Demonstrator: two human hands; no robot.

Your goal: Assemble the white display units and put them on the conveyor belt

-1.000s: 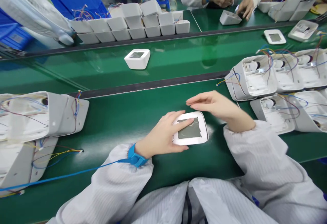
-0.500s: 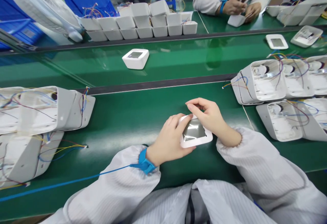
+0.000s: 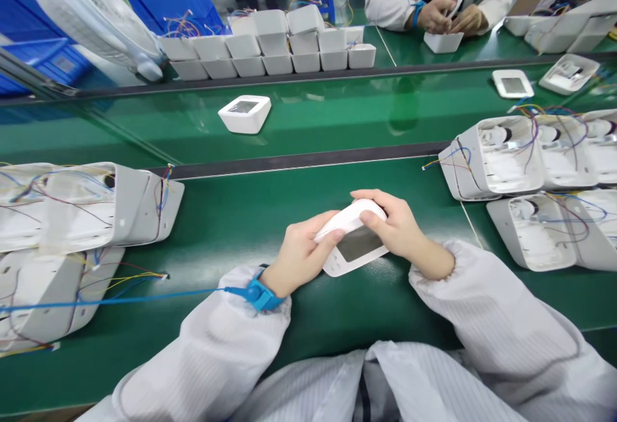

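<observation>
Both hands grip a white device with a grey screen (image 3: pixel 358 243) above the green table. It is tilted, one thick white side turned up and the screen facing me, with small marks near its lower left corner. My left hand (image 3: pixel 304 248) wraps the left end, thumb on the upper edge by the screen. My right hand (image 3: pixel 396 223) holds the upper right corner, its thumb pressed on the front and its fingers over the back edge. A blue wrist strap (image 3: pixel 260 293) with a cord circles my left wrist.
White housings with loose wires stand stacked at left (image 3: pixel 139 207) and at right (image 3: pixel 506 152). A similar white device (image 3: pixel 245 114) lies on the green strip beyond the dark rail (image 3: pixel 299 160). A co-worker's hands (image 3: pixel 450 17) hold white parts across from me.
The device has tipped, so its thick upper side now shows. My left hand has shifted left to its end, and my right hand has closed on its upper right corner. The far device sits further left.
</observation>
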